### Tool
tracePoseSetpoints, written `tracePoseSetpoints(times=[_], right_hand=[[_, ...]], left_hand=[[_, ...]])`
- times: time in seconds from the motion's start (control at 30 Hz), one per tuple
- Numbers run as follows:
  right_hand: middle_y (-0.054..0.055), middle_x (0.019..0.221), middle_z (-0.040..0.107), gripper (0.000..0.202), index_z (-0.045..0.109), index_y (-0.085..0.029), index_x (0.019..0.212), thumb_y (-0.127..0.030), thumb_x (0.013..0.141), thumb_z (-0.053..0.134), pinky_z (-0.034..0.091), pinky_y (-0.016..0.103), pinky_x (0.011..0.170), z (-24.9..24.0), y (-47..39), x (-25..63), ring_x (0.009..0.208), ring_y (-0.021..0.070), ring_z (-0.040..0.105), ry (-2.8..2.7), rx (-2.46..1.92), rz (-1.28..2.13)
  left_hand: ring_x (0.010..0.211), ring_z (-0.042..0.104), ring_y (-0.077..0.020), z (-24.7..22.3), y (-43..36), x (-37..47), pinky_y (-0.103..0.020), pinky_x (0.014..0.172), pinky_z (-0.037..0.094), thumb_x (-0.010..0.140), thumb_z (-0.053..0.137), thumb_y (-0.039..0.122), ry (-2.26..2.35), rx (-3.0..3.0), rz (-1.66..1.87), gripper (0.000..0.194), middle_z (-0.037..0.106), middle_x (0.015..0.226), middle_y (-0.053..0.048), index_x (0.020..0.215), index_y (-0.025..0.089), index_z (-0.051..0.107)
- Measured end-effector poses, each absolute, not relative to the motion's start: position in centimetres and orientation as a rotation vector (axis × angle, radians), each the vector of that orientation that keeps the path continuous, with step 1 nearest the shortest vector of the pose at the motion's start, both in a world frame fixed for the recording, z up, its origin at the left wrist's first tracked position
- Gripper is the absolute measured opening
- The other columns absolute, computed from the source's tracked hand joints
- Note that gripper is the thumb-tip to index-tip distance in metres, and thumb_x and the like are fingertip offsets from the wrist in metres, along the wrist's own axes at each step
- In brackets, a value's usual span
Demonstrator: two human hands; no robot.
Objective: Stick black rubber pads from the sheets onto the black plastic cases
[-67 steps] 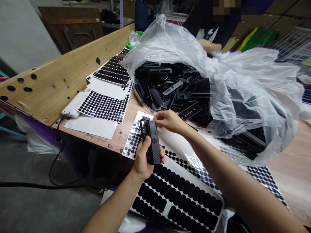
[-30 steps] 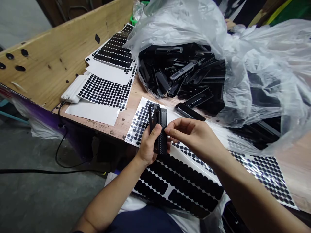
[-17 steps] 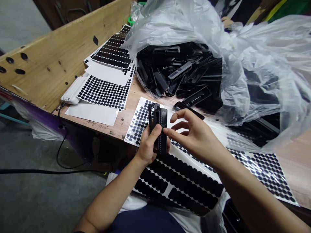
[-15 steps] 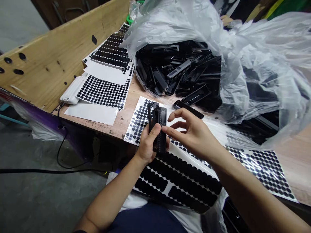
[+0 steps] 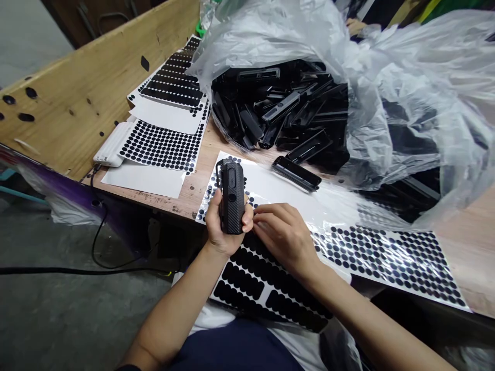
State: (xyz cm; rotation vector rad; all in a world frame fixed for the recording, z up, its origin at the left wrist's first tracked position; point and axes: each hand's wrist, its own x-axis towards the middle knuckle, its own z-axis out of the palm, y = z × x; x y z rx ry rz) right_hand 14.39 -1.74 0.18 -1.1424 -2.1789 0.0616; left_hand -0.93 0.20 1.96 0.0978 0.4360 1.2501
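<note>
- Head view, left hand: closed around a black textured casing. The thumb bears on one side and the fingers wrap the other.
- Head view, casing position: held tilted slightly, elongated oval panel towards its far end and round mark below it, above the near edge of the table. A slim black loop shows at its left side.
- Head view, right hand: fingers bent and drawn together just beside the left-hand fingertips. Thumb hidden; whether anything is pinched cannot be determined.
- Head view, below the hands: a lower sheet carries rows of black stickers.
- Head view, beyond the hands: a dotted sheet lies on the table. A loose black casing lies across its far edge.
- Head view, far side: an open plastic bag contains piled black casings.
- Head view, left side: a white box with a cable adjoins stacked sticker sheets, near the wooden board.
</note>
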Motion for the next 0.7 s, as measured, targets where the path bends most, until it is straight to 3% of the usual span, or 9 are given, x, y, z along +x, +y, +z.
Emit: tracePoseSetpoints(times=[0.13,0.3,0.43,0.57,0.7], right_hand=[[0.011,0.098,0.078,0.006,0.070,-0.022,0.100,-0.022,0.095,0.071,0.054,0.045,0.078,-0.2,-1.6,14.4,0.085,0.0272,0.066,-2.106,-1.185,0.035],[0.005,0.088,0.077,0.012,0.073,-0.026,0.094,-0.014,0.091,0.072,0.056,0.040,0.076,0.0,-1.3,14.8,0.084,0.0231,0.067,-2.042,-0.936,0.338],[0.002,0.082,0.075,0.005,0.076,-0.028,0.083,-0.025,0.085,0.079,0.058,0.041,0.080,1.4,-0.7,15.9,0.083,0.0221,0.069,-1.548,-1.043,0.777],[0.002,0.105,0.079,0.021,0.079,-0.029,0.077,-0.046,0.072,0.090,0.059,0.045,0.094,4.8,1.0,17.6,0.101,0.0237,0.072,-0.961,-1.247,1.324],[0.006,0.126,0.076,0.029,0.080,-0.025,0.072,-0.048,0.062,0.096,0.056,0.048,0.102,7.8,2.1,18.0,0.118,0.0303,0.068,-1.052,-1.304,1.500]], left_hand=[[0.044,0.041,-0.0101,1.9,0.1,-1.3,-0.018,0.035,0.030,0.102,0.026,0.039,0.375,0.064,1.248,0.045,0.045,0.066,0.000,0.096,0.015,0.064],[0.045,0.041,-0.0096,1.7,0.1,-1.8,-0.018,0.036,0.030,0.096,0.041,0.037,0.367,0.085,1.237,0.037,0.047,0.067,0.001,0.108,0.014,0.067],[0.044,0.050,-0.0106,1.0,0.4,-1.5,-0.019,0.040,0.039,0.097,0.040,0.038,0.433,0.212,1.175,0.041,0.057,0.062,-0.003,0.086,0.012,0.069],[0.044,0.059,-0.0161,0.0,0.6,-1.2,-0.023,0.045,0.047,0.092,0.052,0.047,0.508,0.518,0.942,0.043,0.063,0.053,-0.009,0.074,0.010,0.068],[0.038,0.056,-0.0163,-0.5,0.8,-1.2,-0.024,0.039,0.042,0.087,0.053,0.054,0.532,0.622,0.833,0.048,0.063,0.050,-0.010,0.069,0.011,0.066]])
